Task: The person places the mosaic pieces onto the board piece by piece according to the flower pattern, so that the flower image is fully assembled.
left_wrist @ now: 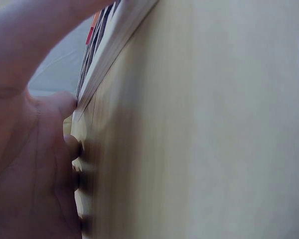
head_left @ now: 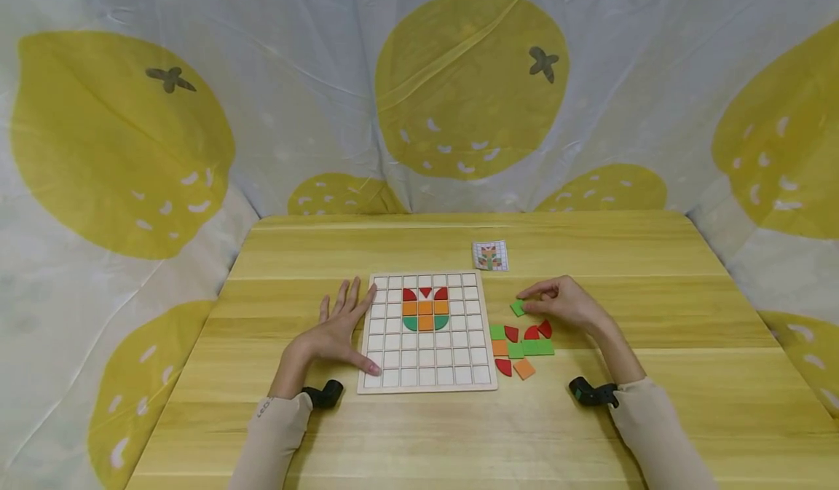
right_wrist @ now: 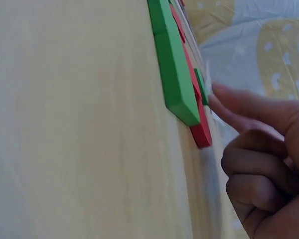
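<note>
My left hand (head_left: 339,330) is spread at the left side of a wooden grid board (head_left: 393,359), its thumb and a fingertip resting on the rim. On the board lies a tulip-like pattern of red pieces, orange squares (head_left: 425,322) and dark green rounded pieces (head_left: 441,322). Right of the board, my right hand (head_left: 564,302) pinches a green square tile (head_left: 518,307) at its edge between thumb and index finger, low over the table. The other fingers curl into the palm in the right wrist view.
Loose tiles lie between the board and my right forearm: green squares (head_left: 539,347), red quarter-round pieces (head_left: 503,367) and orange squares (head_left: 524,368). A small pattern card (head_left: 490,255) lies behind the board's right corner. The wooden table (head_left: 419,439) meets a lemon-print cloth (head_left: 314,111) at the back.
</note>
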### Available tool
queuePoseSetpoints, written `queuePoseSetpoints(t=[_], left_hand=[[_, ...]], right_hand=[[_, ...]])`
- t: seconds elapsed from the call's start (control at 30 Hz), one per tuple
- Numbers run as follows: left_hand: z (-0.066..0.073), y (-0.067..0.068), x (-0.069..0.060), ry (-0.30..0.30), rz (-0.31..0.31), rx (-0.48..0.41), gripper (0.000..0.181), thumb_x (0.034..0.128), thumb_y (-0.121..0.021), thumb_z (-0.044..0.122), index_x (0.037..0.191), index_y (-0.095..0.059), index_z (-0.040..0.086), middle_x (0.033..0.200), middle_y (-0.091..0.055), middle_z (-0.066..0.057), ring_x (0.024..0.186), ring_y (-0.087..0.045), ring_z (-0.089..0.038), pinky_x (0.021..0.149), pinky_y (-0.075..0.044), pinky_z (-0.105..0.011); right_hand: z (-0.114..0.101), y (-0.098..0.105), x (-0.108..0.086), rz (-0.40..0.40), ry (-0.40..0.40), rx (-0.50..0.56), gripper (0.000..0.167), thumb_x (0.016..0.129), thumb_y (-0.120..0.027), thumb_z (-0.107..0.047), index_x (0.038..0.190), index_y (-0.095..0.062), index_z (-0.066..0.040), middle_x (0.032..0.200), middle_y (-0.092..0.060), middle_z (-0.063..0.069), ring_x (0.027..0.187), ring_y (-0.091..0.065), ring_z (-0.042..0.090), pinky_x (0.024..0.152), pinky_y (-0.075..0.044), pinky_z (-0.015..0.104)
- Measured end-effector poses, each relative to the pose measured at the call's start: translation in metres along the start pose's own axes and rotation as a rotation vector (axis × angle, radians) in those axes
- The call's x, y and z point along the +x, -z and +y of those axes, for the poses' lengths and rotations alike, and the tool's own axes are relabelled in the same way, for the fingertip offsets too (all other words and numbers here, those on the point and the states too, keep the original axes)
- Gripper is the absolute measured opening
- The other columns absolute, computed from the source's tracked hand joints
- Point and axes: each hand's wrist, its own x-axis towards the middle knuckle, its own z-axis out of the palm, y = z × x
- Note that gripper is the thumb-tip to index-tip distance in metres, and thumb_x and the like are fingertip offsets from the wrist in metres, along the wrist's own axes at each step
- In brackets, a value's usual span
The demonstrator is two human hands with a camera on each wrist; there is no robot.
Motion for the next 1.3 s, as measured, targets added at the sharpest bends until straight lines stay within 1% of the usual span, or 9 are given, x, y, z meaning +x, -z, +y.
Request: queuePoseSetpoints(t=[0.23,0.3,0.43,0.6,0.7,0.8,0.97,1.1,1.3], left_hand=[[-0.001,-0.003,-0.002,0.006,0.002,0.003,0.151,0.063,-0.095,0.057,0.167,0.004,0.011,0.169,0.027,-0.023,0.156,0.028,-0.046,0.118,0.02,-0.073],[0.0,-0.002,-0.001,0.006,0.001,0.006,0.15,0.0631,-0.095,0.058,0.167,0.004,0.011,0.169,0.027,-0.023,0.156,0.028,-0.046,0.119,0.02,-0.073],[-0.001,-0.001,0.0,0.004,0.0,0.01,0.151,0.0633,-0.095,0.058,0.167,0.004,0.01,0.168,0.027,-0.025,0.155,0.027,-0.047,0.118,0.019,-0.074],[-0.001,0.0,0.0,0.002,0.003,0.012,0.151,0.0628,-0.095,0.058,0.167,0.003,0.01,0.168,0.027,-0.025,0.155,0.027,-0.047,0.118,0.019,-0.074],[-0.001,0.0,-0.001,-0.002,0.003,0.007,0.151,0.0624,-0.095,0.059,0.167,0.003,0.01,0.168,0.027,-0.025,0.155,0.028,-0.047,0.118,0.019,-0.074],[-0.001,0.0,-0.001,-0.006,0.003,0.004,0.151,0.0625,-0.094,0.059,0.167,0.003,0.009,0.168,0.027,-0.026,0.155,0.028,-0.048,0.118,0.019,-0.074],[-0.001,0.0,0.0,-0.005,0.006,0.006,0.151,0.0629,-0.095,0.059,0.167,0.004,0.009,0.168,0.027,-0.026,0.155,0.028,-0.047,0.118,0.019,-0.074],[0.0,0.0,0.0,-0.002,0.005,0.009,0.151,0.0629,-0.095,0.059,0.167,0.003,0.01,0.169,0.027,-0.025,0.155,0.028,-0.046,0.118,0.019,-0.073],[-0.001,0.0,0.0,0.0,0.003,0.011,0.151,0.0627,-0.094,0.06,0.167,0.004,0.011,0.169,0.027,-0.024,0.156,0.028,-0.046,0.119,0.02,-0.073]], right_hand=[[0.002,0.001,0.0,-0.038,0.022,0.008,0.034,0.087,-0.083,-0.01,0.118,-0.075,0.0,0.061,-0.027,-0.004,0.056,-0.026,0.009,0.055,-0.026,0.026],[0.002,0.0,0.0,-0.028,0.032,-0.001,0.033,0.086,-0.082,-0.009,0.117,-0.075,0.001,0.06,-0.027,-0.004,0.056,-0.026,0.009,0.054,-0.025,0.026],[0.0,-0.003,0.001,0.005,0.01,-0.002,0.028,0.087,-0.082,-0.01,0.113,-0.076,0.0,0.06,-0.032,-0.004,0.053,-0.028,0.009,0.052,-0.027,0.023],[-0.015,-0.012,0.002,0.055,0.011,-0.006,0.026,0.088,-0.084,-0.017,0.11,-0.079,-0.004,0.059,-0.032,-0.005,0.052,-0.027,0.01,0.05,-0.027,0.023],[-0.028,-0.024,0.002,0.048,0.024,0.037,0.028,0.086,-0.085,-0.019,0.11,-0.08,-0.007,0.057,-0.028,-0.005,0.051,-0.025,0.01,0.049,-0.026,0.024],[-0.041,-0.041,0.006,0.013,0.044,0.077,0.027,0.085,-0.086,-0.018,0.109,-0.081,-0.009,0.056,-0.028,-0.006,0.052,-0.023,0.01,0.049,-0.024,0.024],[-0.064,-0.07,0.013,-0.04,0.099,0.067,0.024,0.083,-0.088,-0.017,0.105,-0.082,-0.011,0.057,-0.026,-0.006,0.054,-0.023,0.011,0.05,-0.023,0.023],[-0.079,-0.09,0.017,-0.053,0.117,0.051,0.022,0.079,-0.091,-0.017,0.099,-0.084,-0.013,0.057,-0.027,-0.006,0.055,-0.026,0.012,0.051,-0.022,0.022],[-0.09,-0.113,0.02,-0.103,0.142,0.046,0.02,0.078,-0.092,-0.016,0.095,-0.084,-0.011,0.055,-0.033,-0.005,0.054,-0.03,0.011,0.052,-0.023,0.021]])
